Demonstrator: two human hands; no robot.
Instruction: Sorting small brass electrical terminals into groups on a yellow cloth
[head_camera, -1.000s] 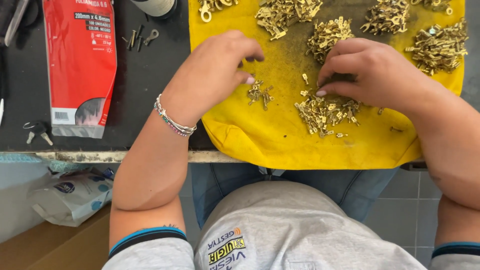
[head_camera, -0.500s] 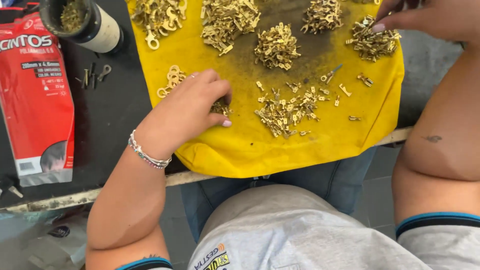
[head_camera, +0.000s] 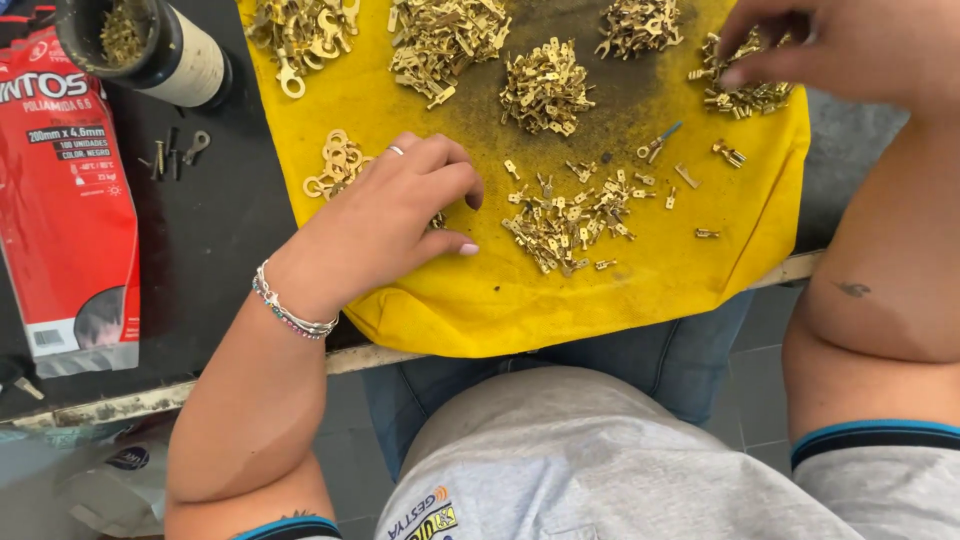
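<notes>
The left hand (head_camera: 385, 225) lies palm down on the yellow cloth (head_camera: 620, 290), wrist bent, w/ a bead bracelet (head_camera: 290, 310) at the wrist and a ring on one finger. Its fingers curl inward over a few small brass terminals (head_camera: 438, 219) at the cloth's left part; the grip is loosely closed, but I cannot tell if it really has something between the fingers, as the hand covers them. Just left of it lies a small group of ring terminals (head_camera: 335, 165), touching the hand's edge.

The right hand (head_camera: 840, 45) is at the top right, forearm coming down along the right side of the view. Thumb and fingers pinch together over the right pile (head_camera: 745, 85) of brass pieces; the grip is nearly closed, tips touching the pile, and what it holds is too small to tell.

Between the hands, a loose scatter (head_camera: 565, 220) of spade terminals lies on the cloth centre. Further up are more sorted piles: one w/ hook shapes (head_camera: 300, 30), two dense ones (head_camera: 445, 40) (head_camera: 545, 90), and one more (head_camera: 640, 25).

On the dark surface (head_camera: 215, 230) left of the cloth stands a black-rim can (head_camera: 165, 50) w/ brass bits inside. Near it lies a red bag (head_camera: 65, 200), flat, and a few screws (head_camera: 175, 155).
</notes>
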